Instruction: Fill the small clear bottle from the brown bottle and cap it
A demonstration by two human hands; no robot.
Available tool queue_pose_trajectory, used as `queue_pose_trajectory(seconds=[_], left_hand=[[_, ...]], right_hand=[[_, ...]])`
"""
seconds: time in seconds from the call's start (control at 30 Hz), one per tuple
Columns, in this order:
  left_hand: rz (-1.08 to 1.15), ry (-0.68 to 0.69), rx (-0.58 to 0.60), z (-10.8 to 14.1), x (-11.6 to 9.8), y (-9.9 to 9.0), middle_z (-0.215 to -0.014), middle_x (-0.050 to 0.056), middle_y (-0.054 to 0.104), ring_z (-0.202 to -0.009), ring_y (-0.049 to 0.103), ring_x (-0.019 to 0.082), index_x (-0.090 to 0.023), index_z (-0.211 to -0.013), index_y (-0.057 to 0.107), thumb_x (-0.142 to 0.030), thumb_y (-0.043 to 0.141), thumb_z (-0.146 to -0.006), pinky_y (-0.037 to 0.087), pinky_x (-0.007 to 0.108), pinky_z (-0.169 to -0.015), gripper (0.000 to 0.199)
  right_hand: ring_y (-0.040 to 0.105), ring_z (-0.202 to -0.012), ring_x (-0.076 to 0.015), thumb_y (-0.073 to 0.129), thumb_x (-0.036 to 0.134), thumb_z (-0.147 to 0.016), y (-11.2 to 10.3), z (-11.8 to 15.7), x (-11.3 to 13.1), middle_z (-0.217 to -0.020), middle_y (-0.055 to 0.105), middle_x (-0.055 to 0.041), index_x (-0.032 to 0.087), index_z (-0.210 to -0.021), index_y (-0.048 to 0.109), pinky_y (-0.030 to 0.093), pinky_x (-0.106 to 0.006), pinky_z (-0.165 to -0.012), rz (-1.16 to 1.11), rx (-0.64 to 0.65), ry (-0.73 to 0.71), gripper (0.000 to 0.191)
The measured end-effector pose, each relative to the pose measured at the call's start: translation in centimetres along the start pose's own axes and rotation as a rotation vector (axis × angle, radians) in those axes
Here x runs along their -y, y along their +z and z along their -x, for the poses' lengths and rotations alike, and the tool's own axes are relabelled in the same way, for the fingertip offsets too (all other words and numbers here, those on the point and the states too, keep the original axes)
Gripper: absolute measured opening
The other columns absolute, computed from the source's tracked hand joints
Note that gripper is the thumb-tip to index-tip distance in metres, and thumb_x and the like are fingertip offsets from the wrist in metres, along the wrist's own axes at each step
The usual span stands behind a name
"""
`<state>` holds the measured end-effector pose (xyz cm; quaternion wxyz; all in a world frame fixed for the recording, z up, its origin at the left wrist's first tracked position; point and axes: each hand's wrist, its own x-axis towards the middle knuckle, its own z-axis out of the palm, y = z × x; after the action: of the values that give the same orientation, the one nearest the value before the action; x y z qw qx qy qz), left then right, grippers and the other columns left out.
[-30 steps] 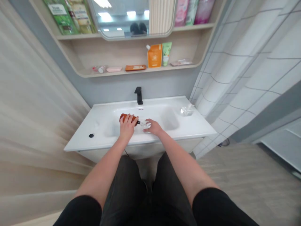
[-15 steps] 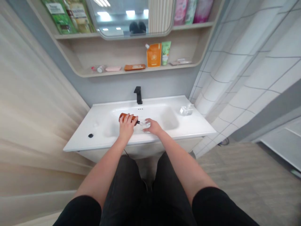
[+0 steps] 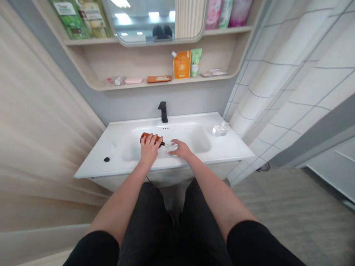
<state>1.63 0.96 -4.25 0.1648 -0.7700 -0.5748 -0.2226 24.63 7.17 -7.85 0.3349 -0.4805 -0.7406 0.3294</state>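
Over the white sink basin point(image 3: 201, 138), my left hand point(image 3: 149, 146) is wrapped round an amber bottle point(image 3: 144, 137) with a black neck. The bottle lies nearly on its side, its neck pointing right. My right hand point(image 3: 181, 149) is closed round a small clear container point(image 3: 171, 147), its mouth towards the bottle's neck. Bottle neck and container meet or nearly meet; whether liquid runs between them is too small to tell. Part of the container is hidden by my right fingers.
A black faucet point(image 3: 163, 112) rises behind the basin. On the counter stand a clear pump bottle point(image 3: 220, 129) at right and a small black cap point(image 3: 107, 159) at left. Above, a shelf point(image 3: 102, 87) holds an orange pouch point(image 3: 181, 65), a green tube point(image 3: 195, 62) and several small items.
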Motion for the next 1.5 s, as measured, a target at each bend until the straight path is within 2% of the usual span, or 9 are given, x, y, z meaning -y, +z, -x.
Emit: queue_pose_trajectory(seconds=[0.27, 0.5, 0.97, 1.3, 1.5], left_hand=[[-0.008, 0.000, -0.014, 0.0, 0.0, 0.1, -0.163, 0.014, 0.060, -0.162, 0.041, 0.036, -0.031, -0.158, 0.062, -0.009, 0.048, -0.098, 0.022, 0.066, -0.133, 0.066], [-0.019, 0.011, -0.028, 0.1, 0.0, 0.1, -0.163, 0.013, 0.060, -0.162, 0.041, 0.036, -0.032, -0.158, 0.062, -0.009, 0.047, -0.099, 0.022, 0.065, -0.134, 0.065], [-0.063, 0.055, -0.045, -0.1, 0.2, 0.0, -0.163, 0.012, 0.061, -0.160, 0.044, 0.036, -0.033, -0.158, 0.063, -0.008, 0.047, -0.098, 0.024, 0.066, -0.132, 0.066], [-0.062, 0.076, -0.027, -0.5, 0.3, -0.7, -0.165, 0.012, 0.059, -0.161, 0.043, 0.036, -0.035, -0.159, 0.061, -0.006, 0.050, -0.095, 0.023, 0.067, -0.133, 0.071], [-0.053, 0.114, -0.041, -1.4, 0.2, -1.4, -0.165, 0.013, 0.059, -0.162, 0.041, 0.036, -0.032, -0.157, 0.063, -0.006, 0.048, -0.098, 0.022, 0.067, -0.134, 0.067]], right_hand=[[0.076, -0.110, -0.0263, 0.104, 0.030, -0.062, 0.0, -0.1, 0.1, -0.119, 0.080, -0.0059, 0.024, -0.135, 0.070, 0.056, -0.040, -0.105, -0.002, 0.009, -0.003, 0.081], [0.075, -0.110, -0.0264, 0.103, 0.033, -0.063, 0.1, -0.1, -0.1, -0.119, 0.080, -0.0034, 0.028, -0.133, 0.071, 0.056, -0.041, -0.107, 0.000, -0.001, -0.018, 0.078], [0.076, -0.114, -0.0277, 0.104, 0.030, -0.061, -0.2, 0.1, 0.1, -0.122, 0.080, -0.0047, 0.026, -0.134, 0.070, 0.056, -0.042, -0.108, -0.034, -0.007, -0.032, 0.081], [0.077, -0.111, -0.0279, 0.104, 0.030, -0.061, -0.5, 0.4, 0.7, -0.120, 0.081, -0.0032, 0.029, -0.131, 0.072, 0.059, -0.043, -0.106, -0.066, -0.031, -0.035, 0.077], [0.077, -0.110, -0.0277, 0.103, 0.033, -0.061, -0.6, 0.6, 0.9, -0.118, 0.080, -0.0031, 0.028, -0.129, 0.071, 0.060, -0.042, -0.104, -0.115, -0.058, -0.037, 0.076]])
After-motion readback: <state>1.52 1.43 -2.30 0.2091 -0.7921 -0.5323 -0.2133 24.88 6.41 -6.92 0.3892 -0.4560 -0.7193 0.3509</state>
